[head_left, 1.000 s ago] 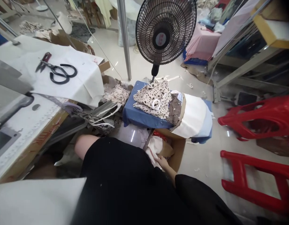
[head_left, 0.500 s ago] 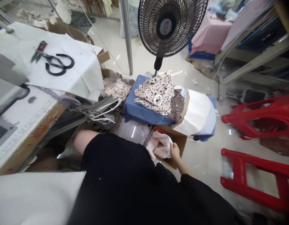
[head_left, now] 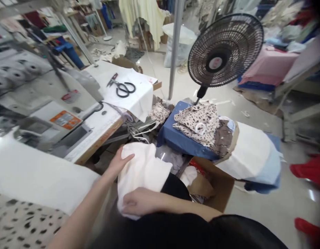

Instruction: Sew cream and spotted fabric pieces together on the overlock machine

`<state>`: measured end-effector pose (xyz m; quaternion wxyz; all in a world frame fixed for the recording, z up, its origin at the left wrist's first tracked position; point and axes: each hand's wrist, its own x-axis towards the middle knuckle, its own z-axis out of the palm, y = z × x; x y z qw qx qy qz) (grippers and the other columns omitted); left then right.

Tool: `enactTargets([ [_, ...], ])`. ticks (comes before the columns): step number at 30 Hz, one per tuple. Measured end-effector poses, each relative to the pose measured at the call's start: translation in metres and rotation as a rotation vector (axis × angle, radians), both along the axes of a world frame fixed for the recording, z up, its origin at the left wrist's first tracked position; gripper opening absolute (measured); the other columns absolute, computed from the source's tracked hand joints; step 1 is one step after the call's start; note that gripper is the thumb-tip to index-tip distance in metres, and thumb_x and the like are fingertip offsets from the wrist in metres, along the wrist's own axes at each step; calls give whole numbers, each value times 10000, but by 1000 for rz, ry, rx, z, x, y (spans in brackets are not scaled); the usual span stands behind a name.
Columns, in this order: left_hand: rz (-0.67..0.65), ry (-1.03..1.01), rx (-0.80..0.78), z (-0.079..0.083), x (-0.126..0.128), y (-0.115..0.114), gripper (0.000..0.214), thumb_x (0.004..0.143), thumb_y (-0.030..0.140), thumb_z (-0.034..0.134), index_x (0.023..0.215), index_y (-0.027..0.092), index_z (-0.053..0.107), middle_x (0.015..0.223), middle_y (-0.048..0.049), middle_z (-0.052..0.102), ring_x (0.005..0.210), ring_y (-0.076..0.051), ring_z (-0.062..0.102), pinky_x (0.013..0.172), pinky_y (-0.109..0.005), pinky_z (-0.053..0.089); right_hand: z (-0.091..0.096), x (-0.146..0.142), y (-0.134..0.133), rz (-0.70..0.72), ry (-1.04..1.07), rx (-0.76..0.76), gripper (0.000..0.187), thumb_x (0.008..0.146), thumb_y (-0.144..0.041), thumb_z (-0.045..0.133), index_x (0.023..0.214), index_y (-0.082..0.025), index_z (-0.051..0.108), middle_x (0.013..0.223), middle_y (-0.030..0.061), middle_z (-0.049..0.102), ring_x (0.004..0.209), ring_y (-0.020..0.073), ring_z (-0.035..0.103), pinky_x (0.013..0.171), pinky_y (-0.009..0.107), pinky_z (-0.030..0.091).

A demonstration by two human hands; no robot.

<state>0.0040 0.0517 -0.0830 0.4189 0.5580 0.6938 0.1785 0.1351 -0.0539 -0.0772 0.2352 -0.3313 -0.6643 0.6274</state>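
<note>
Spreading left hand [head_left: 120, 162] against a white cloth [head_left: 141, 171], right hand [head_left: 140, 203] lying flat across it.

Two hands [head_left: 118, 162] on one white cloth [head_left: 141, 173], below one black standing fan [head_left: 224, 50]. One steel pole [head_left: 175, 45] just left of the fan. One pair of black-handled scissors [head_left: 121, 88] on one bench [head_left: 100, 143], farther left of the fan. Directly beneath the fan, one spotted cloth [head_left: 198, 124] atop one blue cloth [head_left: 175, 135]. Lower, one cardboard box [head_left: 217, 193] and one white-and-blue fabric bundle [head_left: 249, 152]. Two blurred red plastic pieces [head_left: 308, 171] right of the fan.
</note>
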Motion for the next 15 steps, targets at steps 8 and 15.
enactTargets([
  [8, 262, 184, 128, -22, -52, -7, 424, 771, 263, 500, 1186, 193, 442, 1144, -85, 540, 1085, -232, 503, 965, -368, 369, -39, 47, 9, -382, -94, -114, 185, 799, -315, 491, 897, -220, 617, 888, 24, 617, 841, 189, 551, 793, 305, 418],
  [15, 227, 255, 124, -26, -42, -16, 674, 703, 254, 574, 1299, 85, 310, 1294, -190, 358, 1248, -294, 314, 1043, -435, 267, -108, 98, 44, -835, -175, -533, 274, 865, -307, 500, 1083, -143, 527, 1097, 77, 547, 968, 201, 544, 834, 407, 443],
])
